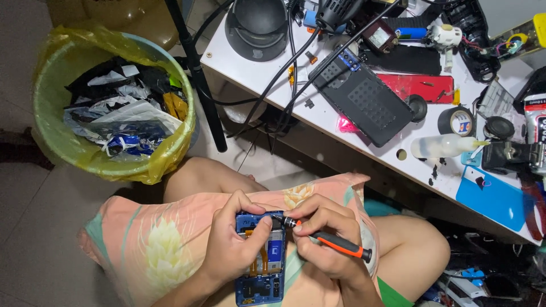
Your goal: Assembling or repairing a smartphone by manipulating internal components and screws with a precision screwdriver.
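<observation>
An opened blue phone [263, 266] with its back cover off lies on a peach floral cushion [153, 239] on my lap. My left hand [233, 241] grips the phone's left side, thumb pressed across its upper part. My right hand [324, 239] holds a small screwdriver [333, 243] with an orange and black handle. Its tip touches the phone's top right corner. An orange ribbon cable and a blue battery area show inside the phone.
A bin lined with a yellow bag [111, 96], full of scraps, stands at the left. The white workbench [250, 74] at the upper right carries a black phone panel [364, 99], a red panel [421, 86], a tape roll [458, 120], a white squeeze bottle [441, 146] and cables.
</observation>
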